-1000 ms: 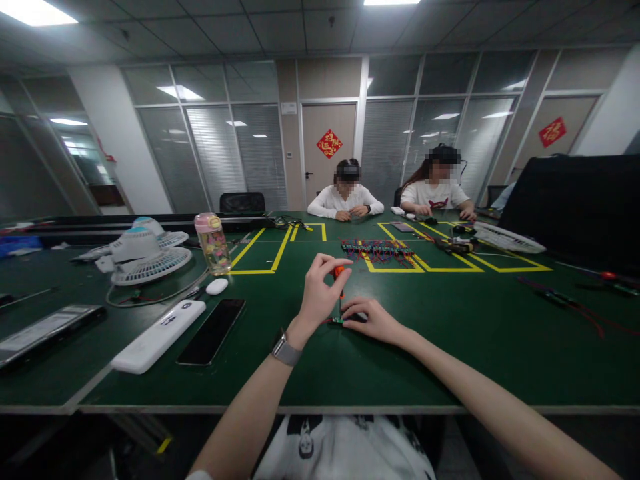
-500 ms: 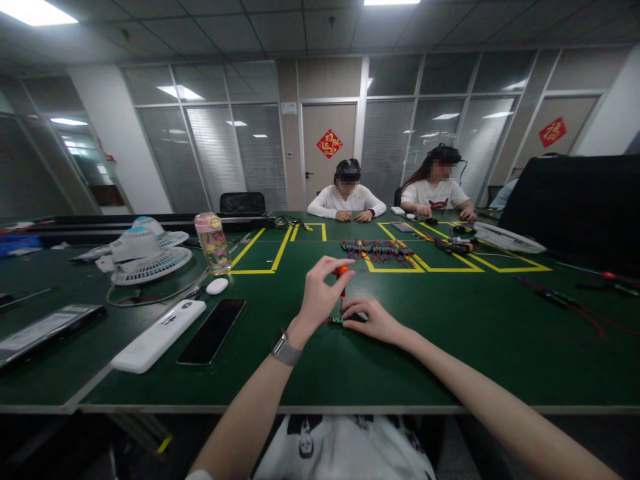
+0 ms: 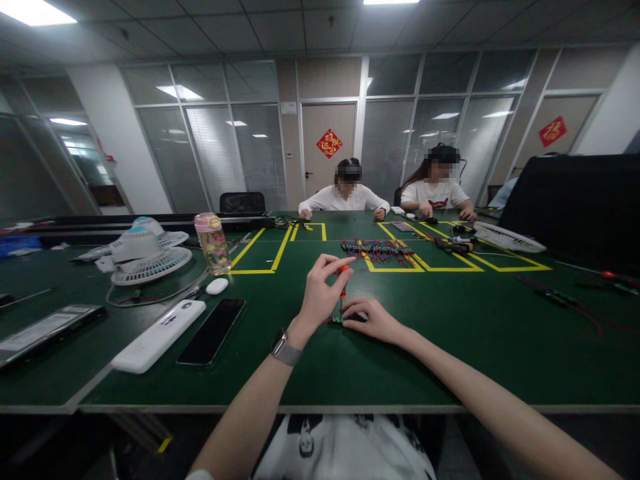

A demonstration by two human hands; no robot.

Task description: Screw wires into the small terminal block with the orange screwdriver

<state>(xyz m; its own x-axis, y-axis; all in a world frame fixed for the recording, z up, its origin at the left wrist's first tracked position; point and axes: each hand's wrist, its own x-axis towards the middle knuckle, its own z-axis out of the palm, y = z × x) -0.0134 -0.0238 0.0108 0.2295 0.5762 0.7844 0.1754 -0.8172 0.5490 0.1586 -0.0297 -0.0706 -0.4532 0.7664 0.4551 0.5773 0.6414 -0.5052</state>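
As my left hand [image 3: 319, 297] pinches the screwdriver [image 3: 343, 287] upright, right hand [image 3: 374, 319] clamps the green part [image 3: 336, 321]; driving demands alignment.

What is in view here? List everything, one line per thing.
table: one, dark green, fills the foreground
yellow tape: several outlines, mid-table
wired parts: one pile, red and green, by a tape outline
bottle: one, clear with pink lid, left of centre
fans: two, white, far left
phone: one, black, near left
bar-shaped device: one, white, beside the phone
keyboard: one, white, far right
people: two, white tops, seated at the far side
green part: one, green, on the table near centre
screwdriver: one, orange handle, upright over the green part
left hand: grips the screwdriver
right hand: holds down the green part
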